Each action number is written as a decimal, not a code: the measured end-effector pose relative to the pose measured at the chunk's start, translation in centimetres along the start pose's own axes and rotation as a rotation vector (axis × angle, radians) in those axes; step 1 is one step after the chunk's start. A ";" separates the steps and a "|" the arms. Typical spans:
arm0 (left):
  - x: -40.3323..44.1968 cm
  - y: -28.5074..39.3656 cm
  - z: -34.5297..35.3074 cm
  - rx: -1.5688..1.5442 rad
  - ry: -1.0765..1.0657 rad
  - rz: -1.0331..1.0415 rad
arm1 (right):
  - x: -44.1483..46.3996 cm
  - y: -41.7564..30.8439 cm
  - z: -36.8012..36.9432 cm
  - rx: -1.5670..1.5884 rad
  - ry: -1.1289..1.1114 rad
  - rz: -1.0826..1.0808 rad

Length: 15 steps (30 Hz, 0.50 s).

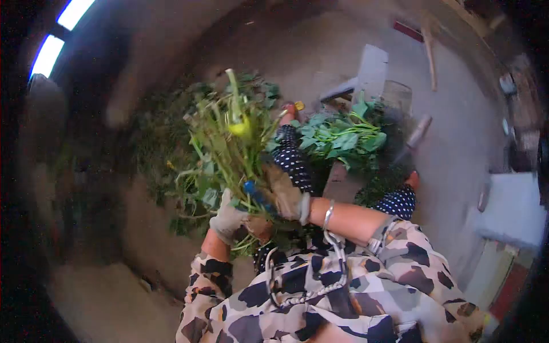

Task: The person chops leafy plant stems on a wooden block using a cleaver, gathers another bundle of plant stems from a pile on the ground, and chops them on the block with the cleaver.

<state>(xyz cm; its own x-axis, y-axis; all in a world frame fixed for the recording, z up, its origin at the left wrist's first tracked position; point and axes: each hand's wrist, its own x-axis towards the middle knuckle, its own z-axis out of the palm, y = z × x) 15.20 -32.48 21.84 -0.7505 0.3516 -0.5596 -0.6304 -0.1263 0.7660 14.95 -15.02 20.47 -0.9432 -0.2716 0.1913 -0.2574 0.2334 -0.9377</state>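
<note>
A thick bunch of leafy green stems [226, 137] stands up in front of me, cut ends pointing away. My left hand [229, 222], in a pale work glove, is closed around its lower part. From the other side, my right hand [287, 194], in a soiled glove, grips the same bunch. A bright blue patch [255, 194] shows between the hands; whether it is a tie or part of a glove I cannot tell. Something yellow [240, 127] sits among the stems. The fingers are partly hidden by greenery.
Loose greens [166, 143] lie heaped on the floor to the left. Another pile of leafy greens [343, 134] rests between my legs, beside a white board [373, 71]. A wooden stick [430, 54] is at the upper right, and a pale box [512, 206] stands at the far right.
</note>
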 end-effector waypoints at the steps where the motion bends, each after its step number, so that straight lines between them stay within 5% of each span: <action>1: -0.1 0.9 1.0 0.008 -0.047 -0.011 | -0.5 1.1 0.3 -0.322 0.019 -0.117; 2: -0.1 1.7 1.4 0.056 -0.103 -0.039 | -0.2 -3.0 -1.6 0.497 -0.029 0.335; 5: 2.9 2.4 -1.4 0.398 -0.142 -0.052 | -0.4 0.2 0.8 0.101 0.185 0.062; 6: 2.4 5.6 0.9 0.961 -0.328 0.458 | -0.5 0.3 1.4 0.078 0.215 0.057; 7: 3.4 7.8 2.0 1.004 -0.384 0.470 | -0.5 -0.2 1.8 0.174 0.339 -0.001; 9: 2.6 13.6 6.9 1.352 -0.393 0.199 | -0.6 -0.1 1.8 0.276 0.465 -0.056; 11: 2.3 18.1 12.9 1.765 -0.490 -0.004 | -0.3 0.1 0.9 0.440 0.182 0.013; 12: 4.6 17.2 10.9 1.797 -0.603 0.179 | -1.3 0.1 -0.8 -0.389 -0.074 -0.108; 13: 9.1 15.1 6.9 1.451 -0.796 0.190 | -1.4 -1.2 -2.6 -0.386 -0.068 -0.110; 15: 7.3 17.6 12.5 2.085 -0.856 0.196 | -1.1 -3.8 -4.8 0.383 -0.080 0.137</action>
<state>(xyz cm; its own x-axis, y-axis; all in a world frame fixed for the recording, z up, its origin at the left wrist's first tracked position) 1.09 -20.52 35.21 -0.1631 0.7201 -0.6744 0.8631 0.4352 0.2560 15.93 -11.16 25.17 -0.9402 -0.3373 0.0480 -0.0192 -0.0882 -0.9959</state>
